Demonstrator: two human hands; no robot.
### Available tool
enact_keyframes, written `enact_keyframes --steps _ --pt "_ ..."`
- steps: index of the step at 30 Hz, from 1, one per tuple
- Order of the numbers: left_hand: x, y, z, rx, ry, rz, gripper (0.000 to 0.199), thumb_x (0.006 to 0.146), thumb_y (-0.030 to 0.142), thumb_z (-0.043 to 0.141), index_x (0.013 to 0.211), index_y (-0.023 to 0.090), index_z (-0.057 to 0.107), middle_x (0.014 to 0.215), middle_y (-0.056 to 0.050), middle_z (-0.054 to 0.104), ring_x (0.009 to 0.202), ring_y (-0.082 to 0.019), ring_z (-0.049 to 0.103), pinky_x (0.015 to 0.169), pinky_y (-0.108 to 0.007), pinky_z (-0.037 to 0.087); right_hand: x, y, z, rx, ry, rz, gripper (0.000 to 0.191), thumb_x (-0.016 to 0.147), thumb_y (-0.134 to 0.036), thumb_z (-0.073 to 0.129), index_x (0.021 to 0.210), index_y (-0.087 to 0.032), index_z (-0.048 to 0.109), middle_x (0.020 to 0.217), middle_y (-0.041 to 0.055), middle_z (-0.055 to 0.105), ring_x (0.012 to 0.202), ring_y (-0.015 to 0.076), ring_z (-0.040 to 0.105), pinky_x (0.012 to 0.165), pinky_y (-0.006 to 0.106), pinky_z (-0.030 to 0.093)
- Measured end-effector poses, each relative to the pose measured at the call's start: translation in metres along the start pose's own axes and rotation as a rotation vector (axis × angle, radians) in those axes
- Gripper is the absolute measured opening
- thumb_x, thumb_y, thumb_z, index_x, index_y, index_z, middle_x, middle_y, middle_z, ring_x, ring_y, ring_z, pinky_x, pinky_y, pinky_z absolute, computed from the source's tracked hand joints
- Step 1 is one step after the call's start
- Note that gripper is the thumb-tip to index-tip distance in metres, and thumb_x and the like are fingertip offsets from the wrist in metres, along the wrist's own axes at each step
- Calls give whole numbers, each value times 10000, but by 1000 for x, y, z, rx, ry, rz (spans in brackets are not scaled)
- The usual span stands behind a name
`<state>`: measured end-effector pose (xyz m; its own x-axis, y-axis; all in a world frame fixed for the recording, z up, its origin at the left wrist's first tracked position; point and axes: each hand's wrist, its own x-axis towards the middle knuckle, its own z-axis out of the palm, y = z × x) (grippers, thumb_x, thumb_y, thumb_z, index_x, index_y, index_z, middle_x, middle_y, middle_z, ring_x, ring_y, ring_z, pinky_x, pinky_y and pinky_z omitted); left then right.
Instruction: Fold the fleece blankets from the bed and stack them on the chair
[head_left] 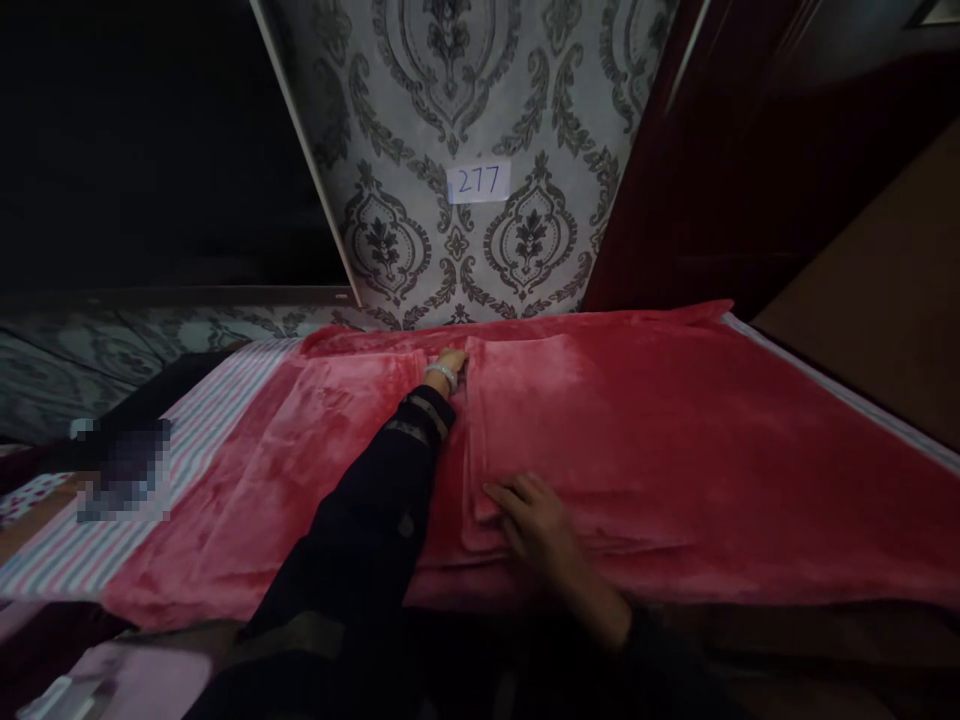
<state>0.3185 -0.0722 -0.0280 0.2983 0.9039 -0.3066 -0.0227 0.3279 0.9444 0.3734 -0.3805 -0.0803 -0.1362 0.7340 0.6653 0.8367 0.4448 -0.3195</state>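
Observation:
A red plush blanket (720, 440) lies spread out, with a folded, layered section at its middle. My left hand (452, 362), with a pale bracelet at the wrist, reaches to the far corner of that folded section. Its fingers are closed at the edge, though the fingertips are partly hidden. At the near corner of the same section, my right hand (536, 520) has its thumb and fingers closed on the layered edge. Left of my left arm, another folded flap of the blanket lies flat, a strip of lower layer showing between the two.
A striped cloth (225, 400) shows under the blanket on the left. Behind stand a patterned wall (457, 250) with a paper label (478, 182) reading 277, a large dark screen (150, 150), and a dark red panel (720, 170). Pink fabric (142, 675) lies at lower left.

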Motion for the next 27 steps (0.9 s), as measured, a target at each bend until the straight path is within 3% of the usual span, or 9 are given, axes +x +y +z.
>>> enact_keyframes --steps 4,8,12,15,17,20,22,27 --pt "-23 4 -9 216 18 -81 330 977 365 634 1229 153 627 1190 -92 661 993 -199 670 843 -398 598 -5 1 6 -11 -17 32 428 831 -30 521 1156 -216 729 898 79 664 819 230 586 709 362 518" --pt "-51 5 -13 409 -5 -51 388 965 394 649 1274 163 613 1258 -100 641 1066 -227 659 897 -437 586 -1 0 -4 8 -63 85 409 870 -55 520 1188 -211 723 959 91 669 902 247 589 781 382 523" --pt "-92 7 -14 595 -58 143 371 968 389 643 1264 167 617 1279 -97 632 1099 -235 647 922 -455 574 1 0 -9 39 -53 128 404 874 -53 506 1189 -184 722 954 100 663 922 258 586 816 398 517" --pt "-141 2 -18 699 -155 320 93 882 193 723 955 138 705 1028 -53 691 984 -189 634 939 -374 535 0 0 -8 39 -71 176 422 867 -47 505 1198 -196 720 1006 107 664 962 269 579 854 415 512" --pt "-180 -8 -24 747 -229 415 104 783 56 737 771 155 704 853 -24 680 887 -165 604 937 -318 501 1 1 -7 33 -94 196 422 875 -51 509 1212 -200 715 1021 107 664 978 271 575 868 415 506" --pt "-229 -32 -37 850 -333 604 118 814 153 709 916 196 750 929 -35 711 865 -183 627 895 -334 517 3 0 -6 17 -110 202 393 893 -60 519 1211 -187 711 1026 104 670 979 265 577 870 396 494" --pt "-245 -48 -46 925 -341 719 221 885 250 643 1083 213 737 1058 -64 727 934 -206 659 898 -358 532 5 -1 -7 -7 -127 197 381 901 -61 526 1210 -188 709 1032 101 678 978 260 580 874 391 485" --pt "-241 -73 -52 955 -324 793 277 897 265 626 1154 214 716 1120 -91 735 1009 -232 681 917 -388 549 3 4 -26 -125 -181 187 287 945 -176 597 1206 -193 715 1059 107 700 1012 274 589 864 397 469"
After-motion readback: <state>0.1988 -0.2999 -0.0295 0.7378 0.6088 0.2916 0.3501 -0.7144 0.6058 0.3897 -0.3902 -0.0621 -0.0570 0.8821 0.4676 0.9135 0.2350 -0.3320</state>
